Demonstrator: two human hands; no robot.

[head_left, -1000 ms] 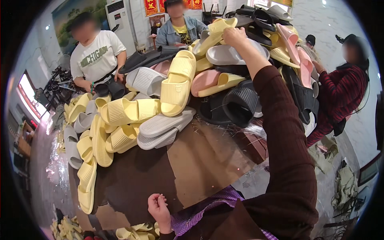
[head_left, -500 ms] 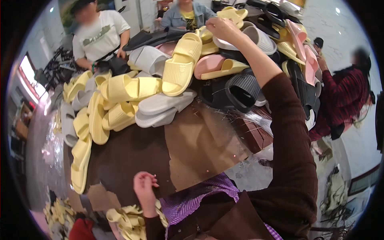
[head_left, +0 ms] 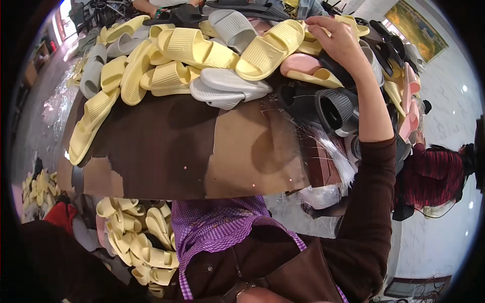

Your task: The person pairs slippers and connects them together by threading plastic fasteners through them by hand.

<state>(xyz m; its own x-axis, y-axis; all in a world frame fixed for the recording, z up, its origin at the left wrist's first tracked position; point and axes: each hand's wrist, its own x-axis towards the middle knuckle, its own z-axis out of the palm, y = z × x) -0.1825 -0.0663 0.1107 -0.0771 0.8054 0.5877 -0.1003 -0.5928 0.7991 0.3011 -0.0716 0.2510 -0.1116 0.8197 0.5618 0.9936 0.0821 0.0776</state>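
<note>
My right hand [head_left: 337,41] is stretched far over the heap, bent at the wrist, fingers apart. Its fingertips are beside the upper end of a yellow slipper [head_left: 270,49]; whether they touch is unclear. Below that hand lie a pink slipper [head_left: 299,64] and a yellow one on its side [head_left: 317,77]. Black ribbed slippers [head_left: 337,107] lie beneath my forearm. A grey pair [head_left: 225,87] rests at the heap's front, left of them. My left hand does not show; a dark left sleeve [head_left: 60,262] fills the lower left corner.
Brown cardboard [head_left: 255,151] covers part of the dark tabletop [head_left: 161,141]. Clear plastic strands [head_left: 333,156] hang at its right end. More yellow slippers [head_left: 136,237] are piled below on the left. Across the table a person's hand [head_left: 146,7] shows; another person [head_left: 434,174] stands at right.
My view has shifted, so the table and heap sit higher in it. My left hand has left the table's near edge and gone out of sight. My right hand stays over the heap.
</note>
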